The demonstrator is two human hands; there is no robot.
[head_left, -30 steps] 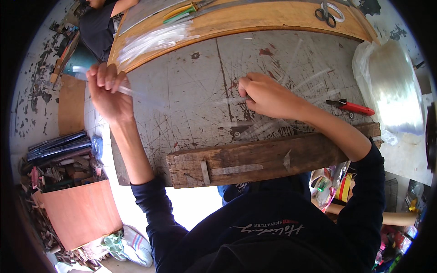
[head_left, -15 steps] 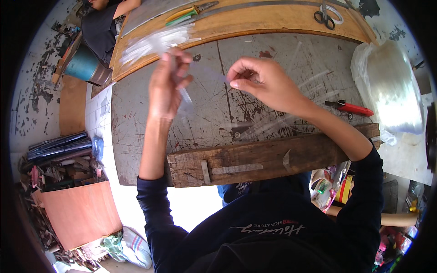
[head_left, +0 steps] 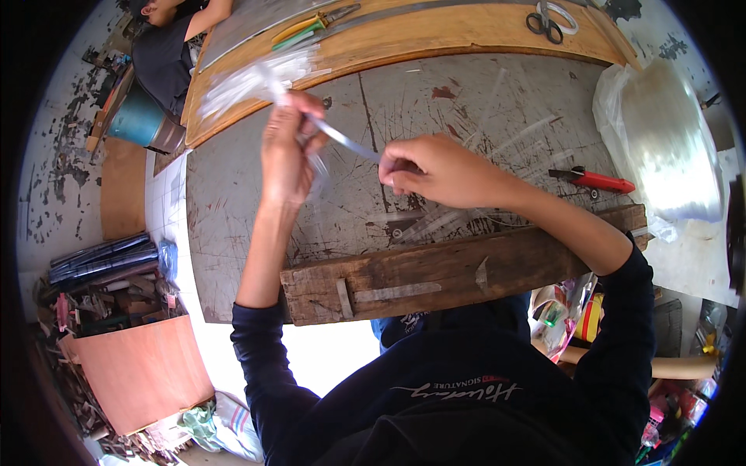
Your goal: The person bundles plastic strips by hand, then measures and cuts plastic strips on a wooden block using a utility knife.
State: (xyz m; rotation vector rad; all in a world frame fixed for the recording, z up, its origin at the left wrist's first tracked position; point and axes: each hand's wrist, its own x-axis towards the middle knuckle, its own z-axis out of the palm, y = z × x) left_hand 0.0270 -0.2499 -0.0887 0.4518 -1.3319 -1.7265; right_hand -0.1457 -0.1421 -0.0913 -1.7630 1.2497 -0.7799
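Note:
A thin, clear plastic strip (head_left: pixel 342 140) stretches between my hands above the scratched grey tabletop (head_left: pixel 241 171). My left hand (head_left: pixel 287 155) is closed on the strip, and more clear plastic trails above and below its fingers. My right hand (head_left: pixel 443 169) pinches the strip's other end, with its fingertips curled inward. Just beyond my left hand, a pile of whitish clear strips (head_left: pixel 241 89) lies on the edge of a wooden board (head_left: pixel 381 50). Several loose transparent strips (head_left: pixel 528 133) lie on the table beyond and under my right forearm.
A worn wooden beam (head_left: pixel 396 273) runs along the table's near edge. A red-handled cutter (head_left: pixel 602 182) lies at right, beside a big clear plastic roll (head_left: pixel 672 144). Scissors (head_left: pixel 545 25) and yellow-handled pliers (head_left: pixel 311 26) are on the board. Another person (head_left: pixel 162 66) sits at far left.
My right hand has moved slightly down and turned palm-down. The strip between my hands now shows clearly as a taut band. My left hand has shifted slightly downward.

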